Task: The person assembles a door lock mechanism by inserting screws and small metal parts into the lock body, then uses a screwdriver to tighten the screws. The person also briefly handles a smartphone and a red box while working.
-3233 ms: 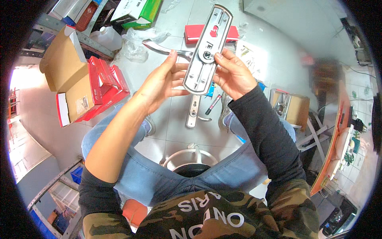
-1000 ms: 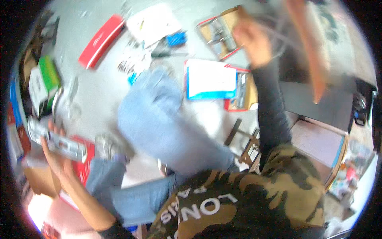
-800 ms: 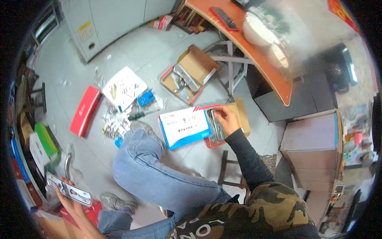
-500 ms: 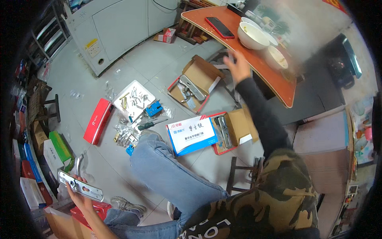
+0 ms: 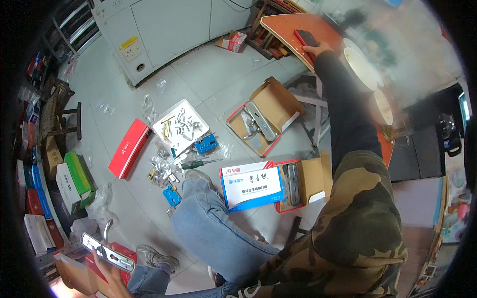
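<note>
Head view: the left hand's (image 5: 110, 272) fingers are closed along the near edge of a silver handle plate (image 5: 108, 252), some tips bent up beside it; the plate is tilted, hollow side up, with its curved lever (image 5: 108, 229) projecting beyond the far edge. The right hand (image 5: 318, 49), at the end of an outstretched arm, has its fingers at the near edge of a red-edged dark phone (image 5: 305, 37), overlapping one end of it; finger spread is partly hidden, and I cannot tell whether they grip it. The phone is over the orange table (image 5: 280, 22), near its front edge, with white bowls (image 5: 361, 70) to the right. Farther out, on the floor: an open carton (image 5: 276, 97) containing a second handle set (image 5: 262, 121), a blue-and-white box (image 5: 252, 187) just beside another open carton (image 5: 318, 174), a screwdriver (image 5: 194, 164), and a white tray (image 5: 200, 125) of small metal parts near a closed red box (image 5: 130, 149).
</note>
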{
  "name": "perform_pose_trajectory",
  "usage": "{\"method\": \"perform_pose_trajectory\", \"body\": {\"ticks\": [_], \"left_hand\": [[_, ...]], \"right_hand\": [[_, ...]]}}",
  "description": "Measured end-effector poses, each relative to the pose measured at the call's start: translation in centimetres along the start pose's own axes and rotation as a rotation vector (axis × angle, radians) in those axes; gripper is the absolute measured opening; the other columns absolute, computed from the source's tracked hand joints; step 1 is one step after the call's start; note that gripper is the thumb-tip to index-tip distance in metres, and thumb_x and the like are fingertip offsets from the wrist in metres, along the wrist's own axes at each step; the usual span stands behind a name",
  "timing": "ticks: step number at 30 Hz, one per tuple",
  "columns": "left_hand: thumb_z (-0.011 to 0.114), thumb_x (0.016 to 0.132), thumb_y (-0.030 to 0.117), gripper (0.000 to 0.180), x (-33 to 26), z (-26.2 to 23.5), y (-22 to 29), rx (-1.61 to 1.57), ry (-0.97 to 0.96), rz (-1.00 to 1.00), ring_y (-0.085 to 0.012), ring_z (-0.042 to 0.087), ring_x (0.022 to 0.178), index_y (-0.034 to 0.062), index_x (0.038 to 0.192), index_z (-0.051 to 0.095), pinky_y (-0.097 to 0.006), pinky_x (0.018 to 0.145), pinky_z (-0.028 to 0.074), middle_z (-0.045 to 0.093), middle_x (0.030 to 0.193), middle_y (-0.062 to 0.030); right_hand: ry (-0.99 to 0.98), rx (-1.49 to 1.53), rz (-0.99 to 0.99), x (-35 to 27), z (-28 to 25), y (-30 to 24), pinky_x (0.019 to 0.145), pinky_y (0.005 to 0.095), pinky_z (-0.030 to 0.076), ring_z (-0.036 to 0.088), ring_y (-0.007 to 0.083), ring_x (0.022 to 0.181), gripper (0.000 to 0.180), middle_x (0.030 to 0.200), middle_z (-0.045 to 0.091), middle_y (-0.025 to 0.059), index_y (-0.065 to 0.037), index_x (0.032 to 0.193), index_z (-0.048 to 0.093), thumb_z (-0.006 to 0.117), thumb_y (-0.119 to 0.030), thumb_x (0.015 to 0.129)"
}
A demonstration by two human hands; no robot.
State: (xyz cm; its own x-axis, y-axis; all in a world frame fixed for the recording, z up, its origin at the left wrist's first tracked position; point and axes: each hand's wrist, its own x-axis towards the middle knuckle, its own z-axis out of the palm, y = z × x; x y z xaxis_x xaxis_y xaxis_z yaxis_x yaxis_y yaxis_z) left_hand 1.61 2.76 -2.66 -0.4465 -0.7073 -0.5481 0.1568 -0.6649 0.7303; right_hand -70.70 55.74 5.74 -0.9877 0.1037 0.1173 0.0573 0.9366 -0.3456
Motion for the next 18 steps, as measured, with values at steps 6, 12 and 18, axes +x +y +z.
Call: {"method": "perform_pose_trajectory", "body": {"ticks": [6, 12, 18], "left_hand": [[0.051, 0.086, 0.035, 0.035, -0.9, 3.3, -1.0, -0.002, -0.072, -0.040, -0.0177, 0.059, 0.076, 0.0031, 0.100, 0.054, -0.035, 0.070, 0.049, 0.061, 0.086, -0.0058], [0.049, 0.086, 0.037, 0.041, -2.3, 5.6, -0.4, -0.041, -0.192, -0.108, -0.0189, 0.058, 0.077, 0.0007, 0.103, 0.053, -0.035, 0.074, 0.048, 0.060, 0.089, -0.0073], [0.054, 0.084, 0.035, 0.044, -4.2, 9.3, -1.3, -0.064, -0.348, 0.005, -0.0232, 0.055, 0.094, 0.0019, 0.112, 0.049, -0.040, 0.086, 0.043, 0.057, 0.107, -0.0121]], "right_hand": [[0.325, 0.091, -0.145, -4.4, -2.6, -2.7, 0.085, 0.0354, 0.043, 0.057, 0.0298, 0.096, 0.075, 0.106, 0.058, 0.0172, -0.005, 0.111, 0.054, 0.075, -0.047, 0.053], [0.166, 0.669, -0.667, -17.6, -6.9, -11.0, 0.085, 0.0300, 0.041, 0.054, 0.0206, 0.095, 0.065, 0.104, 0.057, 0.0126, -0.004, 0.114, 0.049, 0.077, -0.028, 0.061], [-0.104, 0.792, -1.050, -38.9, -4.9, -22.4, 0.083, 0.0328, 0.040, 0.051, 0.0234, 0.093, 0.065, 0.102, 0.054, 0.0134, -0.005, 0.114, 0.047, 0.075, -0.022, 0.058]]}}
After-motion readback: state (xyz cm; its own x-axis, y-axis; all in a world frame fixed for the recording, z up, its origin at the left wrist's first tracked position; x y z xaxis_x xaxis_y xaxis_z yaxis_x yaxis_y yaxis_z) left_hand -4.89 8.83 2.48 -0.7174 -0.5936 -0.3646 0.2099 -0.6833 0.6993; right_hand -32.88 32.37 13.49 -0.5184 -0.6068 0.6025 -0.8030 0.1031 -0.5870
